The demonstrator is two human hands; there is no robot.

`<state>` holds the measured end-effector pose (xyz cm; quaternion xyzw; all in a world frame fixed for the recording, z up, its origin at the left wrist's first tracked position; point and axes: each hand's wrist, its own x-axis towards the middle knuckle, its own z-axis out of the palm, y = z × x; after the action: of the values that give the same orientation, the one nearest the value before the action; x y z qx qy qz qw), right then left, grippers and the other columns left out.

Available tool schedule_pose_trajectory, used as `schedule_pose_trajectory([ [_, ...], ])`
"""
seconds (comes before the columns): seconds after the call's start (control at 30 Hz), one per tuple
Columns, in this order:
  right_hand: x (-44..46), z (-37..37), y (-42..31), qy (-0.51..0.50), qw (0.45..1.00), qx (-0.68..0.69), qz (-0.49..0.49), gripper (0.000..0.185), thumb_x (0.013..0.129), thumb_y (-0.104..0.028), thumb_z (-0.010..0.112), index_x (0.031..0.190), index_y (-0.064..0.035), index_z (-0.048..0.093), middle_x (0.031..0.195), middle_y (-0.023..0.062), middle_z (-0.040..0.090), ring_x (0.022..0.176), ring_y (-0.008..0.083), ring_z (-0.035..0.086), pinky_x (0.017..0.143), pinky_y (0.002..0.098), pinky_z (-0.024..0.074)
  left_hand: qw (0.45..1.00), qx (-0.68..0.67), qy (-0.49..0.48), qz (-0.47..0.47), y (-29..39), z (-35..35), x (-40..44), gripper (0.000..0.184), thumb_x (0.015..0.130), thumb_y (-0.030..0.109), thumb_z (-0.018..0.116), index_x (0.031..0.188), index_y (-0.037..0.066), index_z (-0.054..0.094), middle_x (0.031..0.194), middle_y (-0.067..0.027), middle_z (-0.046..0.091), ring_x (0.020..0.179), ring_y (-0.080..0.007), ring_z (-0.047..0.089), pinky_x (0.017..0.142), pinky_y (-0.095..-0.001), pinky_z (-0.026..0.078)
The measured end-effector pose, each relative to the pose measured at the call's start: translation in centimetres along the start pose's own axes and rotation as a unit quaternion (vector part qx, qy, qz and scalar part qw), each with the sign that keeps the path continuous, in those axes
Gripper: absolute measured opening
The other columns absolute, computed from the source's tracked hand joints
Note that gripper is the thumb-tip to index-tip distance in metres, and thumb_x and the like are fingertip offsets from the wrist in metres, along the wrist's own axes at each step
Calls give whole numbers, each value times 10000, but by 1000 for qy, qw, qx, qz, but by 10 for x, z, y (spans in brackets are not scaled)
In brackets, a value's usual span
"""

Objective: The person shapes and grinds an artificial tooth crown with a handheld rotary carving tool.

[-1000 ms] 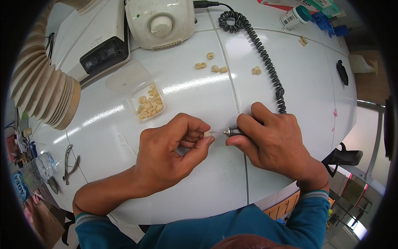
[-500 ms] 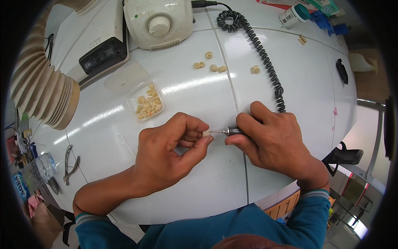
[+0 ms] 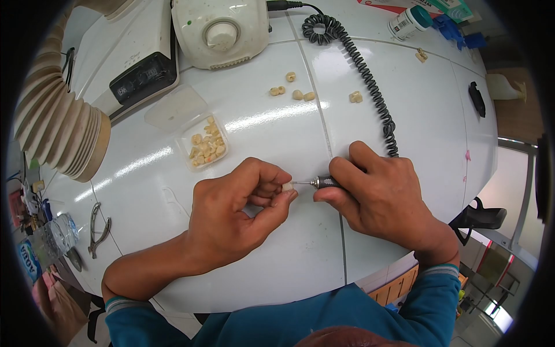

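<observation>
Between the thumb and fingertips of my left hand is a small whitish dental crown. My right hand wraps round a dark rotary handpiece, its thin bur pointing left. The bur's tip meets the crown, or comes very near it; I cannot tell which. A black coiled cord runs from behind my right hand towards the back. Above my left hand stands a clear plastic box holding several cream-coloured crowns, with its lid folded back.
Loose crowns lie beyond my hands. At the back sit a white control unit with a knob and a larger white machine. A ribbed hose hangs at left above pliers. A green-capped bottle stands back right.
Both hands and the crown hold nearly the same place. Nothing has been picked up or let go.
</observation>
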<state>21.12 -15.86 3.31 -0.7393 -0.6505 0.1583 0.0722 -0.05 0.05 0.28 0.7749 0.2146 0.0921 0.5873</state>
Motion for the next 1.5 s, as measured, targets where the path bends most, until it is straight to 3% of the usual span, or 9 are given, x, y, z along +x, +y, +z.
schedule_pose_trajectory([
  [0.23, 0, 0, 2, -6, 1000, 4, -7, 424, 1048, -525, 753, 968, -115, 682, 845, 51, 519, 548, 249, 551, 495, 406, 422, 1000, 0, -2, -1, 0, 0, 0, 190, 1024, -29, 784, 1182, -54, 681, 1042, -132, 842, 992, -162, 830, 865, -269, 670],
  [0.33, 1, 1, 3, 8, 1000, -5, -20, 444, 1077, -543, 721, 974, -112, 702, 820, 64, 556, 498, 229, 598, 451, 388, 476, 1000, -7, -1, -3, -1, 0, 0, 188, 1025, -28, 785, 1179, -54, 680, 1045, -135, 841, 990, -163, 829, 866, -269, 670],
  [0.43, 1, -1, 5, 4, 999, -1, -39, 443, 1075, -542, 724, 976, -111, 705, 818, 65, 555, 500, 229, 599, 452, 386, 474, 1000, -2, -2, -3, 0, -1, 0, 186, 1025, -28, 784, 1177, -55, 679, 1043, -134, 840, 988, -162, 829, 867, -270, 670],
  [0.53, 0, -1, 1, -3, 1000, 5, 5, 414, 1039, -515, 767, 977, -115, 684, 845, 51, 529, 552, 251, 553, 500, 401, 416, 1000, -7, 1, -3, 1, 0, 0, 184, 1026, -31, 781, 1176, -56, 678, 1040, -132, 839, 985, -164, 830, 866, -270, 670],
  [0.93, 0, -3, 2, -18, 1000, 5, -4, 426, 1049, -533, 750, 970, -119, 685, 839, 50, 525, 562, 238, 551, 511, 400, 411, 1000, -5, 1, -3, 0, 0, 0, 181, 1027, -36, 778, 1175, -60, 677, 1030, -135, 839, 987, -172, 833, 863, -274, 673],
  [1.03, 1, -2, 5, -5, 1000, -3, -29, 445, 1077, -544, 721, 966, -113, 710, 822, 62, 553, 497, 216, 591, 449, 380, 467, 1000, -1, -1, -3, 1, 0, 0, 183, 1026, -33, 781, 1175, -58, 677, 1032, -136, 839, 989, -174, 834, 864, -273, 673],
  [1.13, 0, -3, 3, -17, 1000, 8, -9, 436, 1051, -544, 743, 970, -120, 686, 837, 48, 524, 560, 236, 546, 509, 396, 408, 1000, 2, -1, -4, 2, -1, 0, 184, 1027, -33, 780, 1177, -57, 676, 1034, -137, 839, 989, -175, 834, 867, -274, 674],
  [1.5, 0, -3, 3, -21, 1000, 8, -2, 430, 1050, -535, 750, 973, -117, 687, 837, 47, 527, 565, 240, 553, 509, 402, 412, 1000, -7, -2, 3, 0, 0, 0, 184, 1023, -42, 776, 1178, -60, 677, 1046, -141, 837, 992, -178, 833, 865, -277, 677],
])
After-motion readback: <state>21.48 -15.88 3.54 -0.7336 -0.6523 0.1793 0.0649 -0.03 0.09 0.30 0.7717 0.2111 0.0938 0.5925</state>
